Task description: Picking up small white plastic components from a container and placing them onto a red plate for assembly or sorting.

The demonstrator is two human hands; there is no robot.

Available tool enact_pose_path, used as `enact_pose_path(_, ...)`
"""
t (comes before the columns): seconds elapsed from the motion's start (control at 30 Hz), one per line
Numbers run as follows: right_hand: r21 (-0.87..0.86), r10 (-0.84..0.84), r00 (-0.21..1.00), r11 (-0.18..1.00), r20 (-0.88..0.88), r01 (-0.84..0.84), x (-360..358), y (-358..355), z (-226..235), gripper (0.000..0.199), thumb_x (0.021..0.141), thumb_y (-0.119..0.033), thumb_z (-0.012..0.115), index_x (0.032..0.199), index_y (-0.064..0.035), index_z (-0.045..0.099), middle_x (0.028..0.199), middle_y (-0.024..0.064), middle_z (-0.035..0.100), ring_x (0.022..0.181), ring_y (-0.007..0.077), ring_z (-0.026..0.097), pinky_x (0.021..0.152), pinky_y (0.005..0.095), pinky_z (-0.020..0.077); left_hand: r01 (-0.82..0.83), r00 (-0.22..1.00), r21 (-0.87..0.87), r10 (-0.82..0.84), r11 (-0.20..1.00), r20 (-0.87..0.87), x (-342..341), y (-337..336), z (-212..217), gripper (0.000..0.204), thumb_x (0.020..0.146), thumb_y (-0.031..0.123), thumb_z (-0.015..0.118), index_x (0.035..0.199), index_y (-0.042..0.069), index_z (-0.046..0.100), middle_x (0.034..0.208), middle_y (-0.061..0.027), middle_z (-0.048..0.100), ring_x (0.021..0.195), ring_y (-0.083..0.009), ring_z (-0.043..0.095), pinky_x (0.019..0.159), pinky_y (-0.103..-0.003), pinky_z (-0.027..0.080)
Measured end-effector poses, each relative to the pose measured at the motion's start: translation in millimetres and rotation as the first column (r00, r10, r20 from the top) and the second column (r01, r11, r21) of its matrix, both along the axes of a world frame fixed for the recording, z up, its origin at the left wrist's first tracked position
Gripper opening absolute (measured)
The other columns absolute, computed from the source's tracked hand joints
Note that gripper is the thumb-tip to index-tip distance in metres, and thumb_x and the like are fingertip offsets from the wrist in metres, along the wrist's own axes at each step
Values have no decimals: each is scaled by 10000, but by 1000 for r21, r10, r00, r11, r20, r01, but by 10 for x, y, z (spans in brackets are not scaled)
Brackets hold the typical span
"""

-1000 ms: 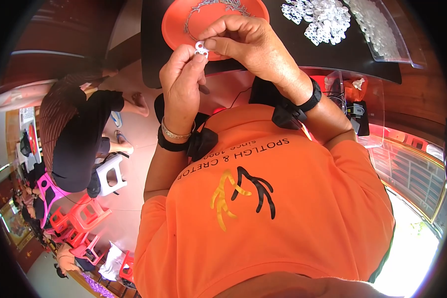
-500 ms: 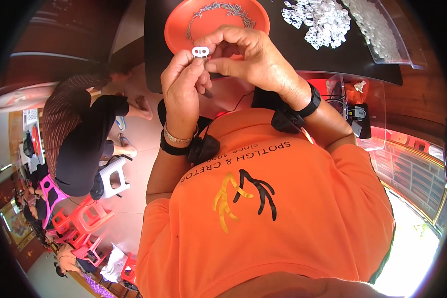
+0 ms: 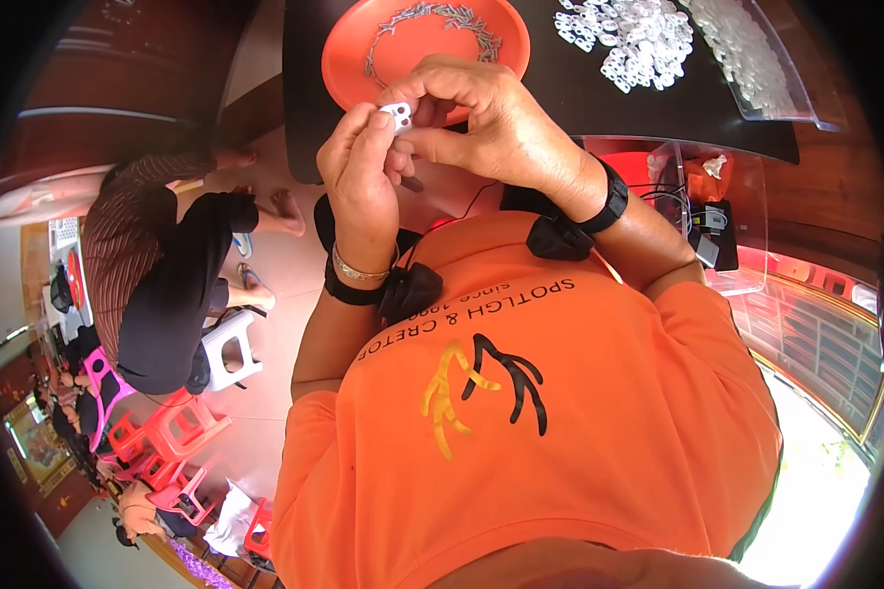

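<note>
A small white plastic piece with two round holes [image 3: 401,115] is pinched between the thumb and fingers of my left hand [image 3: 361,162]. My right hand [image 3: 481,116] arches over from the other side, its thumb and fingertips closed around the piece's right edge. Whether a smaller part sits between the right fingertips is hidden. Behind the hands lies a round orange-red tray [image 3: 349,59], partly covered by my right hand. Inside it, many small grey metal pins [image 3: 481,34] form a curved row.
White two-hole pieces [image 3: 648,49] are heaped on the dark table [image 3: 550,108], with a clear tray of translucent parts [image 3: 746,74] at far right. Below stands a clear box [image 3: 746,236] with cables. At left a person [image 3: 157,285] sits near a white stool [image 3: 234,351] and red stools [image 3: 182,427].
The white piece has turned in my fingers from facing flat to tilted, its holes now stacked more upright. Both hands stay together and have shifted only slightly.
</note>
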State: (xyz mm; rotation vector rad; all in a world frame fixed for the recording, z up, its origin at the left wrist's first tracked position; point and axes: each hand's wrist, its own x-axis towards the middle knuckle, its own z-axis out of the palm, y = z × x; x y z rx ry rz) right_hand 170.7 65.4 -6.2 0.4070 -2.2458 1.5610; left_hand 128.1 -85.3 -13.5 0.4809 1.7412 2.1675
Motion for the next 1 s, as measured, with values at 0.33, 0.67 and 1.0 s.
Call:
enact_pose_path(0.33, 203, -128, 974, 965, -185, 165, 26, -87, 3, 238, 730, -112, 728, 941, -25, 659, 823, 91, 643, 729, 267, 650, 631, 336, 526, -23, 1000, -5, 23, 1000, -9, -10, -44, -57, 239, 908, 184, 481, 761, 8, 548, 574, -11, 476, 488, -78, 432, 465, -203, 307)
enact_pose_path(0.67, 159, -99, 978, 979, -186, 129, 31, -171, 54, 155, 734, -107, 713, 856, -31, 653, 749, 74, 640, 672, 258, 647, 581, 333, 506, -39, 996, 32, 41, 999, -76, 28, -74, 20, 263, 891, 143, 470, 649, 41, 458, 548, 2, 389, 467, -88, 393, 449, -220, 288)
enact_pose_path(1.0, 164, -118, 967, 974, -225, 157, 89, -123, 101, 160, 716, -116, 740, 842, -57, 659, 736, 62, 630, 678, 242, 637, 584, 329, 505, 16, 973, 13, -13, 1000, -229, 5, -72, -48, 281, 912, 111, 448, 639, 46, 439, 586, 4, 370, 490, -78, 365, 456, -229, 282)
